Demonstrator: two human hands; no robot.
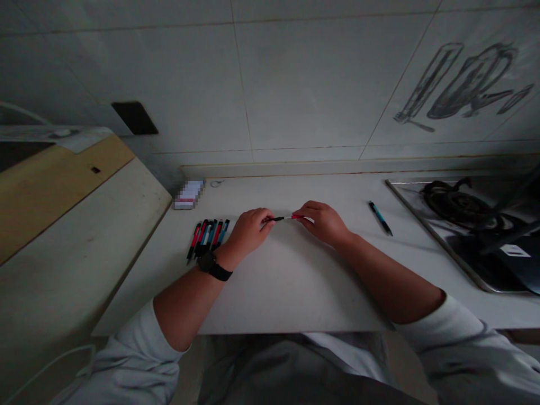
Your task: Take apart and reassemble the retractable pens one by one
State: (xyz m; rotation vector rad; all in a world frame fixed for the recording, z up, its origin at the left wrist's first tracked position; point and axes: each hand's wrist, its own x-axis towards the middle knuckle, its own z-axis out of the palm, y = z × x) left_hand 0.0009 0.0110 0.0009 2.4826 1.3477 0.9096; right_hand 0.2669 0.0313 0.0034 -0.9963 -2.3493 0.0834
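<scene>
Both my hands hold one red and black pen [286, 218] level above the white countertop [295, 281]. My left hand [248, 230], with a black watch on its wrist, is closed around the pen's black end. My right hand [323, 221] pinches the red end. A bunch of several red and blue pens [207, 236] lies on the counter just left of my left hand. A single blue pen [380, 218] lies apart to the right of my right hand.
A gas stove [472, 225] is set into the counter at the right. A small white box [188, 194] and a small metal ring [216, 183] lie near the back wall. A wooden board [50, 180] and a lower surface stand at the left.
</scene>
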